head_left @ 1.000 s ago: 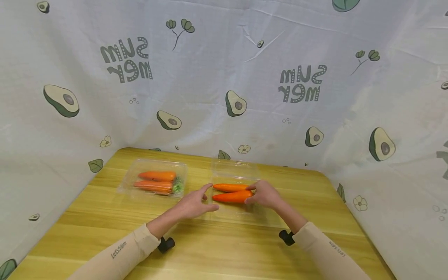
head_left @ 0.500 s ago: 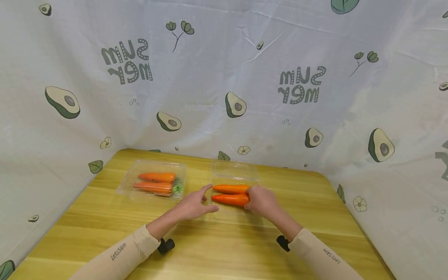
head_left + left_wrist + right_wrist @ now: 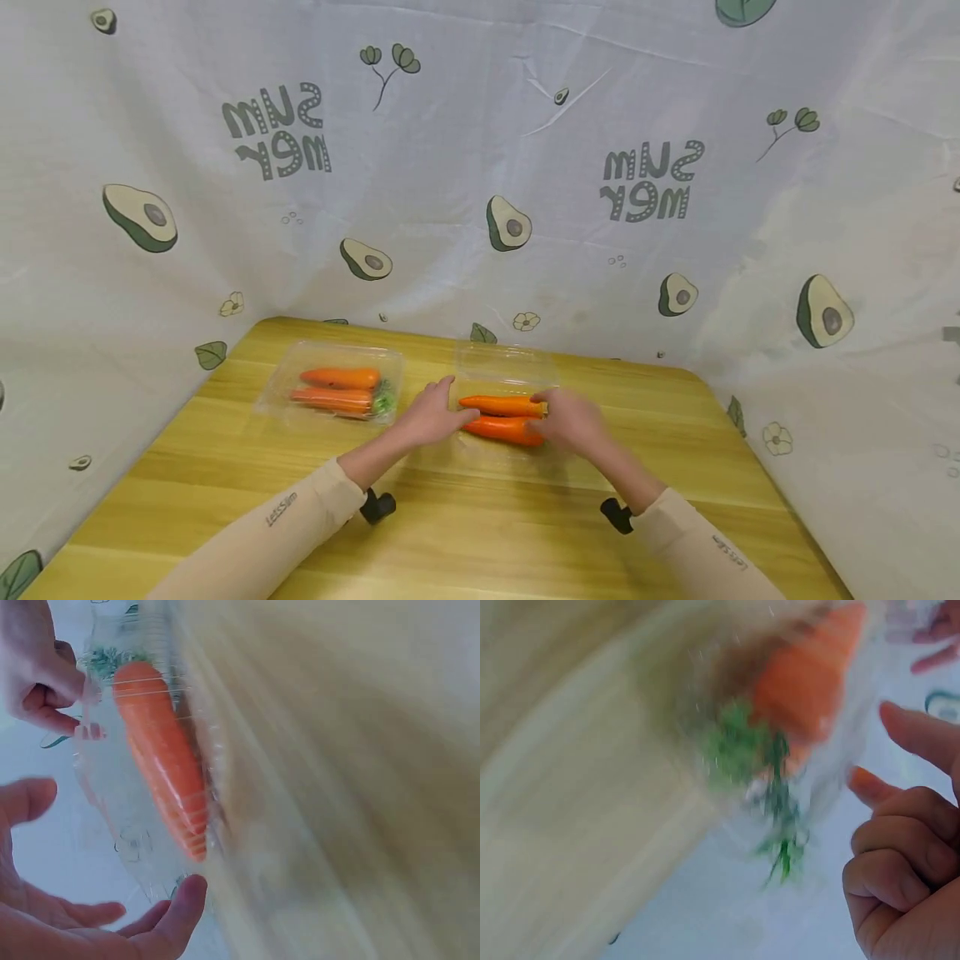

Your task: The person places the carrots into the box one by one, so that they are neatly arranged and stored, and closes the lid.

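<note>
Two orange carrots (image 3: 504, 406) lie side by side in a clear plastic box (image 3: 504, 364), its lid tipped back behind them. My left hand (image 3: 430, 415) is at the box's left end, fingers spread, the thumb overlapping the tip of the nearer carrot. In the left wrist view its thumb and fingers stand apart with nothing between them. My right hand (image 3: 573, 421) is over the carrots' thick ends at the right. The right wrist view has its thumb and forefinger apart beside the box wall, the other fingers curled; leafy greens (image 3: 739, 742) show through the plastic.
To the left stands a second clear plastic box (image 3: 270, 392) holding carrots and a bit of greenery. Both boxes rest on a wooden table (image 3: 480, 533). A white printed cloth (image 3: 435, 167) hangs close along the table's back and sides.
My left hand has moved forward and right, its thumb now over the nearer carrot's tip. The right hand has shifted a little right, uncovering the carrots' thick ends.
</note>
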Motion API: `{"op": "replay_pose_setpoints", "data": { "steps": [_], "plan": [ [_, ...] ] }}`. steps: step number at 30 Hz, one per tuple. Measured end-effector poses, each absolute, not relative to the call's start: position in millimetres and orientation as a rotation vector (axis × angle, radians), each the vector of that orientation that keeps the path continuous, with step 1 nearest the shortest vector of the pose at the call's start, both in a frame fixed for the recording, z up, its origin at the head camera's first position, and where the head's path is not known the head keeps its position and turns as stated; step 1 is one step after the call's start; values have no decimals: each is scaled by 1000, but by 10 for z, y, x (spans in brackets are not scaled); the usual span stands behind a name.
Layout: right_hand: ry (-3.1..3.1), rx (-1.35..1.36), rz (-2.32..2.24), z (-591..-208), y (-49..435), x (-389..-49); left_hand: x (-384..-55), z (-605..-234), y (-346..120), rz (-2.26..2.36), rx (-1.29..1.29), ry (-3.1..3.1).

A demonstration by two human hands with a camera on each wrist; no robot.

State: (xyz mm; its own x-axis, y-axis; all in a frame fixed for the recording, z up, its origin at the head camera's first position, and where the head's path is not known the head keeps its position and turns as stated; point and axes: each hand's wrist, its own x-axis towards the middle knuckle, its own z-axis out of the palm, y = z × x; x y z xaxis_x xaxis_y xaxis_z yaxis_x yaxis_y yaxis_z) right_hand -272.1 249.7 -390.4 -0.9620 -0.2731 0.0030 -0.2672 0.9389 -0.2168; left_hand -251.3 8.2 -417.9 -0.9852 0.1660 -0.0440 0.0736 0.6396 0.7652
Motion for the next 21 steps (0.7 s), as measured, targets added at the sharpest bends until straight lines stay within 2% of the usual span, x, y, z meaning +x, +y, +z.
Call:
{"op": "replay_pose_setpoints", "data": {
  "steps": [5, 12, 21],
  "plan": [
    [3082, -387, -570, -3797, 2768, -2968, -2737, -4095, 262, 1424, 19, 2691],
    [2966, -235, -789, -3934, 3080, -3352, -3059, -4114, 398, 1446, -187, 2664],
    [2701, -71, -1034, -4061, 3122, -3532, -3299, -4182, 406, 1495, -286, 2603]
  ]
}}
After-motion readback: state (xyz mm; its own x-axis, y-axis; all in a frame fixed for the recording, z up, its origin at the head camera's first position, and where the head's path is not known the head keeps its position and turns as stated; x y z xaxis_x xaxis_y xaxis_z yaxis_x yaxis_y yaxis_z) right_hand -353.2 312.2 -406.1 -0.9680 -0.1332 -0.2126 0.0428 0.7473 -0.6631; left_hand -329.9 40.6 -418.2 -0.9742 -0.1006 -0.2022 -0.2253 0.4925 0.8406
